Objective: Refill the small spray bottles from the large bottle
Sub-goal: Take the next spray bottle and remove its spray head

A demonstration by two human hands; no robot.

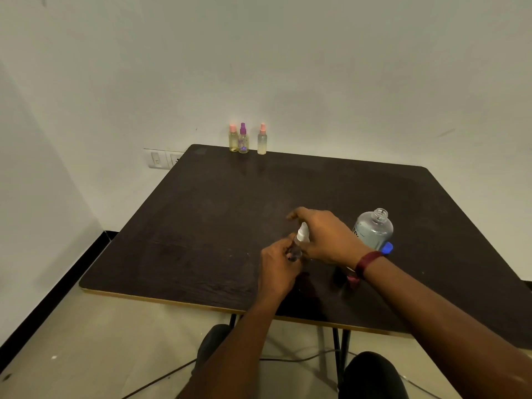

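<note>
A small clear spray bottle [296,250] with a white sprayer top [303,233] stands on the dark table [201,220] near its front. My left hand [276,269] grips the bottle's body from below left. My right hand [322,237] curls over the white sprayer top from the right. The large clear bottle [374,227] stands uncapped just right of my right hand. A blue cap [387,248] lies beside its base, behind my wrist.
Three small spray bottles stand at the table's far edge by the wall: two pink-topped [233,138] [262,139] and a purple-topped one [243,138]. A small pink object [352,279] lies under my right wrist. Wall switches [161,159] sit at left.
</note>
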